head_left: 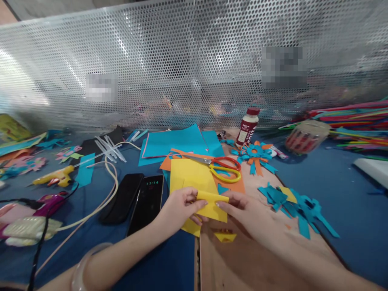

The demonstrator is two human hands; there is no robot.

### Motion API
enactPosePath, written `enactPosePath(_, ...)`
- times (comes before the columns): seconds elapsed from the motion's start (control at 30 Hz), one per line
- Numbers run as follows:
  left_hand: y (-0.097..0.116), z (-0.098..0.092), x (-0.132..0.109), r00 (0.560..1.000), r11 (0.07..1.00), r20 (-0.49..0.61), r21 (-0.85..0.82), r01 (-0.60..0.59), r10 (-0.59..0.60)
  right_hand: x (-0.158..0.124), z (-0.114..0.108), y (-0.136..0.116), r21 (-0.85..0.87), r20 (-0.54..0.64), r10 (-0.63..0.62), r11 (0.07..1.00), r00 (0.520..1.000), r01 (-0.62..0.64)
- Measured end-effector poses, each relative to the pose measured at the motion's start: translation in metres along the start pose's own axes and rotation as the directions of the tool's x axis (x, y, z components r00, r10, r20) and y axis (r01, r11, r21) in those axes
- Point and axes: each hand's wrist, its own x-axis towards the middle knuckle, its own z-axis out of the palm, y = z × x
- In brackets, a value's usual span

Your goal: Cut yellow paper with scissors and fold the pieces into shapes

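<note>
Fingers (198, 206) of the left hand (178, 207) were pinched narrow on the left end of a yellow paper (214, 210), thumb on top and the other fingertips curled beneath it. Opposite them, the right hand (247, 212) closed on the same sheet from the other side. Its fingertips (222, 203) pressed against the strip folded over along the paper's top edge; how its thumb sat could not be made out. The yellow paper was held between the two sets of fingertips, just above the seam where the blue tabletop (169, 266) met a brown board (242, 262).

Just below the fingers, a small yellow scrap (224, 237) lay on the board. Just beyond them sat a larger yellow sheet (188, 173) over an orange sheet (236, 186), and on these rested scissors (222, 167) with red and yellow handles. Left of the left fingers lay a phone (147, 202) showing a lit clock, with a second dark phone (123, 198) just beside it. Right of the right fingers, well apart, lay a heap of teal cuttings (300, 206). Farther off stood a bottle (247, 126) near a teal and orange paper flower (255, 153). A clear bangle (79, 268) circled the left wrist.
</note>
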Motion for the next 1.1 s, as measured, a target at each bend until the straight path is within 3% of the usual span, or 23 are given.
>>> enactPosePath(0.27,-0.002,0.001,0.002,1.000,1.000,0.000,0.013,-0.012,0.012,0.000,-0.002,0.001,-0.173,-0.020,-0.106,0.980,0.994,0.101)
enactPosePath(0.5,-0.001,0.003,-0.001,0.998,0.996,-0.031,0.070,-0.046,0.049,-0.004,0.000,-0.008,-0.232,-0.003,-0.112,0.967,0.994,0.108)
enactPosePath(0.67,-0.002,0.008,-0.009,0.992,0.954,-0.024,0.277,-0.115,0.127,-0.017,0.007,-0.020,-0.375,0.045,-0.237,0.897,0.971,0.236)
enactPosePath(0.83,-0.001,0.014,-0.016,0.966,0.805,0.067,0.539,-0.247,0.251,-0.021,0.013,-0.021,-0.446,0.052,-0.416,0.804,0.908,0.393)
enactPosePath(1.1,0.001,0.012,-0.017,0.951,0.735,0.108,0.611,-0.295,0.291,-0.019,0.016,-0.029,-0.420,0.042,-0.323,0.853,0.946,0.310)
